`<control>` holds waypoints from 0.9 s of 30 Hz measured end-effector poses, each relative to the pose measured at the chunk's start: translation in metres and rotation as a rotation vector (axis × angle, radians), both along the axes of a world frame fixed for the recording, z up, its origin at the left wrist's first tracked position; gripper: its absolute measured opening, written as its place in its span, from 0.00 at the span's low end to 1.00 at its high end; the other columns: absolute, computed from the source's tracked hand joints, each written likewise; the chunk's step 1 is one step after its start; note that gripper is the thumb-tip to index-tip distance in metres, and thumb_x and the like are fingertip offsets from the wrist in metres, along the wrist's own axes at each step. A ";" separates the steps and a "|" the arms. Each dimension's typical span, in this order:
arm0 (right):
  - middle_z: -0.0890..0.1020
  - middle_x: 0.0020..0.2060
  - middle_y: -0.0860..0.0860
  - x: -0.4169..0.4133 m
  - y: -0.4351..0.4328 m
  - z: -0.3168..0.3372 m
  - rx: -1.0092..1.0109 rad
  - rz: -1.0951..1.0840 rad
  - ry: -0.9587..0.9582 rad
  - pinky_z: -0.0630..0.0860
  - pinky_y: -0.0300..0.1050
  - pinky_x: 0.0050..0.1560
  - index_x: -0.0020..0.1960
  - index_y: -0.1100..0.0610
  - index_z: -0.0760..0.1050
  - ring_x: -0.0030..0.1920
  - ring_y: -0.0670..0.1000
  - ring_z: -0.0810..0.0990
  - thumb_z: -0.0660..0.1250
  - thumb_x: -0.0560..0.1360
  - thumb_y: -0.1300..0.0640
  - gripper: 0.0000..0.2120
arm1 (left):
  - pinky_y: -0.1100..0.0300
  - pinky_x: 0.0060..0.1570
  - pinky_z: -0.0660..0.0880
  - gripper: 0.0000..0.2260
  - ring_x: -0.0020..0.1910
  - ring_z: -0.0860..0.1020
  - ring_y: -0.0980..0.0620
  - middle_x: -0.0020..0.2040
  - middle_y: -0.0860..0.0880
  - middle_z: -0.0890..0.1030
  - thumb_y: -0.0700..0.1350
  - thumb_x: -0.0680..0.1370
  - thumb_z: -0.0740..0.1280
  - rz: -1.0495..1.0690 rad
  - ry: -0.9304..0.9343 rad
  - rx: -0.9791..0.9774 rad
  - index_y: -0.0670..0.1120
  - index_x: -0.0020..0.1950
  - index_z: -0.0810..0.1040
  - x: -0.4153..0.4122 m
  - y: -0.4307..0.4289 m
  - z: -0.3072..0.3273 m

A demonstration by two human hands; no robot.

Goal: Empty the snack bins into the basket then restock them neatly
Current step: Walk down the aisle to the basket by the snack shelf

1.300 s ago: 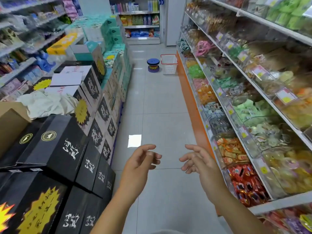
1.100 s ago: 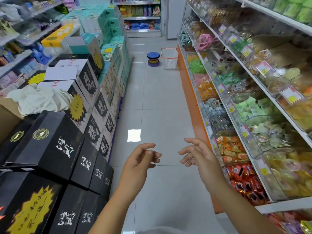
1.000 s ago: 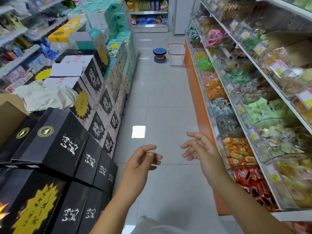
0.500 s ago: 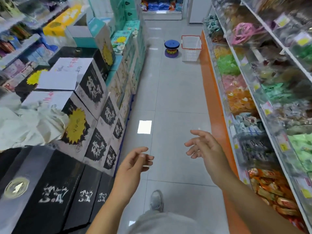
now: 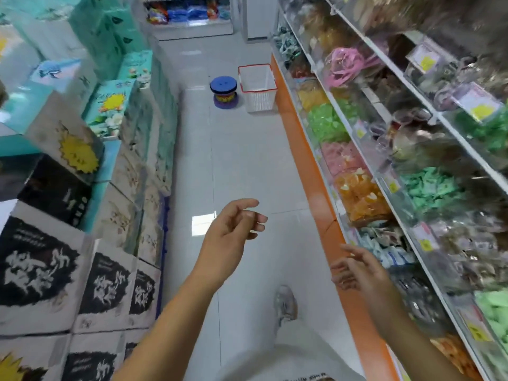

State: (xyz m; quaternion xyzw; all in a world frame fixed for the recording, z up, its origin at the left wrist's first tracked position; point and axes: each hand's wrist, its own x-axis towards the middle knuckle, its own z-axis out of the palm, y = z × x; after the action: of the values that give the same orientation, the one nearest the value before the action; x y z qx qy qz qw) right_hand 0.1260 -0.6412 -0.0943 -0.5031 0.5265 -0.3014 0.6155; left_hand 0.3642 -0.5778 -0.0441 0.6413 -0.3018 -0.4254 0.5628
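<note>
A white basket with a red rim [image 5: 257, 89] stands on the floor far down the aisle, beside the orange shelf base. Clear snack bins [image 5: 357, 193] full of wrapped sweets line the shelves on the right. My left hand [image 5: 233, 232] floats over the aisle floor, fingers relaxed and holding nothing. My right hand [image 5: 360, 273] is lower and to the right, near the shelf base, fingers loose and empty. Both hands are far short of the basket.
A blue round stool [image 5: 223, 92] sits just left of the basket. Stacked black and teal cartons [image 5: 110, 284] wall the left side of the aisle. The orange shelf base [image 5: 310, 171] runs along the right. My shoe [image 5: 286, 302] is on the tiled floor.
The view has advanced down the aisle, so the basket and stool are nearer. Both hands stayed empty; the left rose slightly, the right dropped toward the shelf base.
</note>
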 end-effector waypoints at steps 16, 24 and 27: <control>0.83 0.40 0.50 0.302 -0.367 0.042 -0.142 0.352 -0.070 0.76 0.40 0.36 0.54 0.47 0.75 0.36 0.51 0.80 0.56 0.81 0.65 0.15 | 0.57 0.48 0.76 0.08 0.45 0.82 0.50 0.47 0.46 0.85 0.41 0.82 0.61 0.397 0.092 0.193 0.47 0.57 0.78 0.208 -0.208 -0.047; 0.82 0.44 0.57 0.424 -0.506 0.022 -0.042 0.234 0.003 0.75 0.43 0.37 0.57 0.52 0.75 0.37 0.53 0.79 0.56 0.82 0.65 0.14 | 0.55 0.49 0.76 0.11 0.45 0.83 0.51 0.47 0.48 0.85 0.48 0.75 0.65 0.259 0.025 0.179 0.49 0.55 0.79 0.383 -0.398 -0.037; 0.82 0.44 0.58 0.447 -0.554 0.020 0.005 0.150 0.040 0.75 0.39 0.34 0.58 0.55 0.75 0.35 0.51 0.79 0.56 0.81 0.65 0.12 | 0.54 0.49 0.76 0.10 0.46 0.82 0.50 0.47 0.49 0.85 0.48 0.76 0.64 0.143 -0.019 0.161 0.51 0.55 0.79 0.433 -0.488 -0.017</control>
State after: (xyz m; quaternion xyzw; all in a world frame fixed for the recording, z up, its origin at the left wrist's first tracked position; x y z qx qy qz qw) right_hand 0.5727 -1.1952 -0.0740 -0.5455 0.5001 -0.2430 0.6271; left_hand 0.7976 -1.0655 -0.0613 0.7085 -0.2252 -0.4008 0.5354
